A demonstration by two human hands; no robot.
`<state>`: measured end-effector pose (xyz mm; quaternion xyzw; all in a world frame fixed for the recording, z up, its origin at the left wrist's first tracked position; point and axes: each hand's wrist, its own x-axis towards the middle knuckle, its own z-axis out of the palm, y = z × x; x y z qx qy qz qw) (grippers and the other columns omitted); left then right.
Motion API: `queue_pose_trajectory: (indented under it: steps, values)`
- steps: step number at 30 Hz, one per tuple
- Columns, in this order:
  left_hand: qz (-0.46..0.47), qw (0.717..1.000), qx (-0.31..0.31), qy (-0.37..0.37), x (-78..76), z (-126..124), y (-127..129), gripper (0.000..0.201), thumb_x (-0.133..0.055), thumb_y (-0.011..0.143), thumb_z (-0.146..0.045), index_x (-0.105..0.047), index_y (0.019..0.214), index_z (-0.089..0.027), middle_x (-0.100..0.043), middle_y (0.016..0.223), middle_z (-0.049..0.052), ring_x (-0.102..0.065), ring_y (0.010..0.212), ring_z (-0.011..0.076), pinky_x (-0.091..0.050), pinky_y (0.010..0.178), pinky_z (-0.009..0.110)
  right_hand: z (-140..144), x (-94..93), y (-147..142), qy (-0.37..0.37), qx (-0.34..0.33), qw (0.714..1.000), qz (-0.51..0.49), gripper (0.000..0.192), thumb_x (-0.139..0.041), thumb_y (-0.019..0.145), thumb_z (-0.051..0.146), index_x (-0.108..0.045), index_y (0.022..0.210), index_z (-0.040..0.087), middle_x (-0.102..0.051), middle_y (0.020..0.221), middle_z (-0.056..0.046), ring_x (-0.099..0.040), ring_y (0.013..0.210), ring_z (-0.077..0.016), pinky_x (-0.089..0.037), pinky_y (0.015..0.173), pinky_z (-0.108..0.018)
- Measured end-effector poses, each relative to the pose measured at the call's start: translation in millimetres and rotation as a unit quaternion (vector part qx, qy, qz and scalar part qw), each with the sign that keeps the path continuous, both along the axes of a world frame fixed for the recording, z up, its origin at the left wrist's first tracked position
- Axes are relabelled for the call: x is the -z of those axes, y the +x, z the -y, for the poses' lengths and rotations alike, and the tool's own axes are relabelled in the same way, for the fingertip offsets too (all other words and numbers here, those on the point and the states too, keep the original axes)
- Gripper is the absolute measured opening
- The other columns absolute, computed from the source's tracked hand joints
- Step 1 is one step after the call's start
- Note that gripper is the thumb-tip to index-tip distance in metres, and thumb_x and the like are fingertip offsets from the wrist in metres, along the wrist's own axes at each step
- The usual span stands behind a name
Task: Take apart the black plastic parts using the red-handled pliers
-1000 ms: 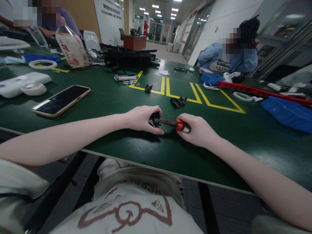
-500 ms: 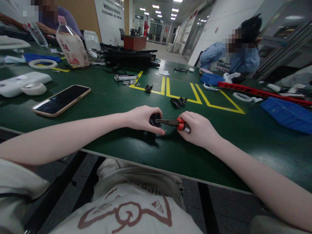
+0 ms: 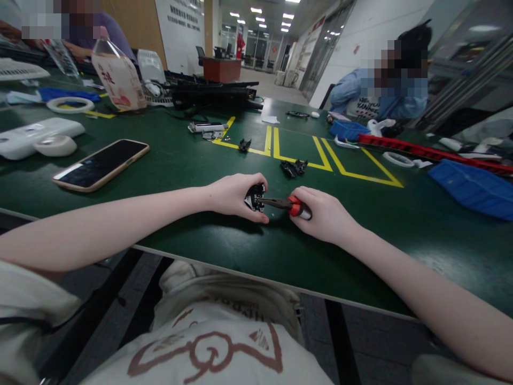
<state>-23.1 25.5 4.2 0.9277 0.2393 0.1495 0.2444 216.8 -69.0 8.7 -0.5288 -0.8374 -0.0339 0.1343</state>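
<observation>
My left hand (image 3: 240, 197) is closed around a small black plastic part (image 3: 259, 191) with a pale or shiny area on its near side. In my right hand (image 3: 316, 211) are needle-nose pliers (image 3: 296, 207) with red and grey handles, held level. Their narrow jaws point left and reach the black part; whether they grip it cannot be made out. Just beyond my hands lie black broken pieces (image 3: 294, 168), and a smaller black fragment (image 3: 245, 145) rests farther left.
A phone (image 3: 102, 164) lies to the left, beside a white device (image 3: 42, 136). Yellow tape marks (image 3: 302, 151) cross the green table (image 3: 192, 230). A blue bin (image 3: 475, 187) stands right. A silver-and-white part (image 3: 207, 128) lies farther back. Two other people sit across the table.
The black part has turned in my left hand, so its pale or shiny side now shows. My right hand and the pliers have shifted slightly left.
</observation>
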Motion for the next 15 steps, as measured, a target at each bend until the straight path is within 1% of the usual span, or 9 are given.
queue_pose_trajectory:
  steps: [3,8,11,15]
  values:
    - [-0.004,1.000,-0.003,0.010,1.1,-0.3,0.1,0.070,-0.076,0.067,-0.065,-0.055,0.116,-0.020,-0.068,0.104,0.007,-0.063,0.090,0.0233,-0.042,0.071,0.029,0.2,-0.4,-0.7,-0.008,0.004,1.000,-0.002,0.009,-0.055,0.080,0.026,-0.050,0.087,0.023,-0.063,0.086,-0.006,-0.058,0.075,-0.0218,-0.041,0.066,-0.032]
    - [-0.019,1.000,-0.004,0.015,0.2,-0.1,0.7,0.070,-0.075,0.067,-0.065,-0.056,0.116,-0.019,-0.068,0.106,0.007,-0.063,0.091,0.0240,-0.042,0.072,0.030,-0.2,-0.4,0.0,0.001,-0.002,1.000,0.019,0.010,-0.055,0.080,0.026,-0.050,0.088,0.022,-0.063,0.087,-0.007,-0.058,0.077,-0.0222,-0.041,0.066,-0.032]
    - [-0.022,1.000,-0.001,0.004,-1.6,0.6,0.8,0.069,-0.075,0.066,-0.065,-0.058,0.114,-0.019,-0.069,0.102,0.006,-0.063,0.087,0.0227,-0.042,0.072,0.030,-0.5,-0.3,1.9,0.042,-0.009,0.998,0.056,0.011,-0.054,0.081,0.027,-0.051,0.090,0.021,-0.063,0.087,-0.008,-0.056,0.076,-0.0231,-0.040,0.066,-0.033]
    - [-0.015,0.999,0.008,-0.039,-4.7,1.6,0.6,0.064,-0.074,0.067,-0.065,-0.061,0.110,-0.019,-0.070,0.097,0.004,-0.063,0.084,0.0206,-0.043,0.071,0.030,-0.1,-0.1,4.8,0.105,-0.019,0.990,0.090,0.013,-0.053,0.082,0.027,-0.053,0.092,0.019,-0.062,0.086,-0.010,-0.054,0.075,-0.0236,-0.040,0.067,-0.034]
